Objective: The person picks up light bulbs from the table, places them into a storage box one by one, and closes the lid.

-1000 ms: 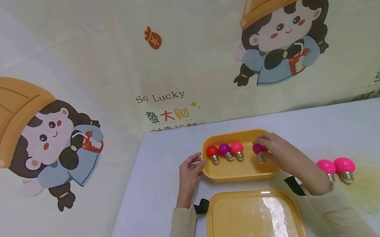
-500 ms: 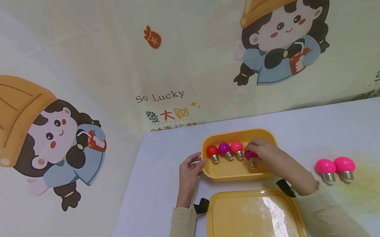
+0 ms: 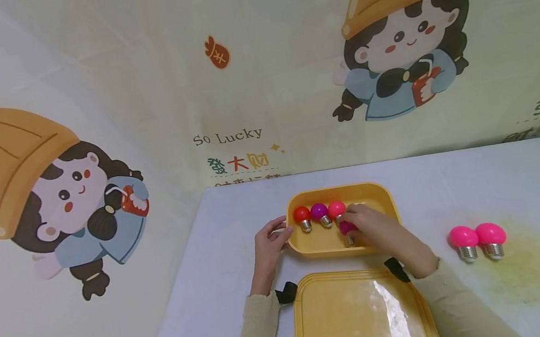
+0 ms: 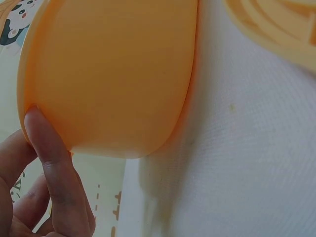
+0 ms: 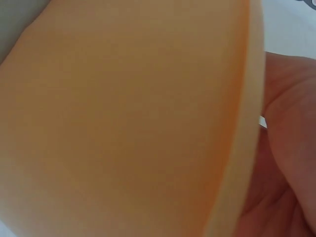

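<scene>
A yellow plastic box (image 3: 308, 246) stands toward the back of the table. Inside, a red bulb (image 3: 301, 214), a purple bulb (image 3: 319, 211) and a pink bulb (image 3: 337, 208) lie in a row, metal bases toward the person. With my right hand (image 3: 377, 228) I pinch another purple bulb (image 3: 347, 227) inside the box, just in front of the pink one. My left hand (image 3: 267, 248) grips the box's left end, thumb and fingers at its rim (image 4: 22, 94). In the right wrist view, the box wall (image 5: 123, 118) hides the bulb and most of my fingers.
In front of the box lies a yellow lid (image 3: 350, 319), between my forearms. Two pink bulbs, one at left (image 3: 464, 236) and one at right (image 3: 491, 233), lie side by side on the right of the white table (image 3: 523, 180). A printed cloth (image 3: 290, 78) hangs behind.
My right hand has carried the purple bulb leftward and nearer the front wall inside the box, up to the pink bulb. My left hand has stayed on the box's end.
</scene>
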The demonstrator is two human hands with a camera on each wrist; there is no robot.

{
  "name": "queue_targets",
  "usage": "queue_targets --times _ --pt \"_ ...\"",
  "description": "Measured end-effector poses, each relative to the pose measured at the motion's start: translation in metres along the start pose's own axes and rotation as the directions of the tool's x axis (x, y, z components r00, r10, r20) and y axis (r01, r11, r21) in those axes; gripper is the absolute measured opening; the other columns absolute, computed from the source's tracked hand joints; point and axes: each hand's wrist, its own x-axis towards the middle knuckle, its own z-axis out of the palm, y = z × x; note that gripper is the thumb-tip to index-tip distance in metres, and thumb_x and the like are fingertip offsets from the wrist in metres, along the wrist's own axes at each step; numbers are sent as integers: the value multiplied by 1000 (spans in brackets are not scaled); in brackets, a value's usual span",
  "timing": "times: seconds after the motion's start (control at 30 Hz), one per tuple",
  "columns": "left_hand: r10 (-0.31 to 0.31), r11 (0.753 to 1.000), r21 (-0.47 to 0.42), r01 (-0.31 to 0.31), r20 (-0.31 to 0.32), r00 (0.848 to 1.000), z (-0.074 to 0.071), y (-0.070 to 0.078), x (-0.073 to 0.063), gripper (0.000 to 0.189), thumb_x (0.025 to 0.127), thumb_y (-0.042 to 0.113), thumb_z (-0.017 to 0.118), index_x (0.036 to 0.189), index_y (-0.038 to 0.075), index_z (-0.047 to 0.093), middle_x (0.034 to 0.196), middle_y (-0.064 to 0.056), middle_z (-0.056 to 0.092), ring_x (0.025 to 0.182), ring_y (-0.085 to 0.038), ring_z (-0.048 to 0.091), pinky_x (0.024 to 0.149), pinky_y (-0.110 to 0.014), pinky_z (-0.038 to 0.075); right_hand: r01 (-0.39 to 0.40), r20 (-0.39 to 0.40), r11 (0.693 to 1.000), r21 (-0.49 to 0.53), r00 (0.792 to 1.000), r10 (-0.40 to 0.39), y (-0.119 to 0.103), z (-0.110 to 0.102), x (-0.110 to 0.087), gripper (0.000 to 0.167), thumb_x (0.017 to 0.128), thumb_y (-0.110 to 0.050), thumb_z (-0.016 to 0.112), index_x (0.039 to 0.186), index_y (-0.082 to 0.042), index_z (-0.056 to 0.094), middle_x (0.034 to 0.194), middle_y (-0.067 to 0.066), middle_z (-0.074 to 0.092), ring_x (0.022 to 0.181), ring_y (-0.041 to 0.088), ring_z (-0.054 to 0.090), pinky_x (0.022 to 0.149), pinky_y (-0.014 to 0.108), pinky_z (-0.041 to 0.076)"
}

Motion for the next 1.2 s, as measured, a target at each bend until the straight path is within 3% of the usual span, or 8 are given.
queue_targets --times 0.23,0.77,1.2 --pt "-8 1000 3 8 -3 1000 0 0 0 38 92 5 70 128 -4 62 111 -16 63 87 -31 65 65 -23 57 -22 19 1000 -2 1000 22 -1 5 3 27 74 -4 84 98 -3 71 99 10 66 92 28 63 85 42 57" --pt "-13 1000 10 13 0 1000 0 -2 2 39 91 6 70 128 -3 62 110 -15 62 90 -34 65 66 -24 57 -24 77 999 35 997 21 0 11 9 24 77 -3 82 95 -4 67 94 6 62 87 22 61 83 39 57" --pt "3 1000 5 -3 5 1000 -1 -2 2 39 91 5 70 128 -4 62 109 -14 62 83 -22 65 66 -25 57 -28 72 1000 9 997 27 0 11 12 25 77 -5 83 98 -4 69 95 7 65 89 24 62 85 40 57"
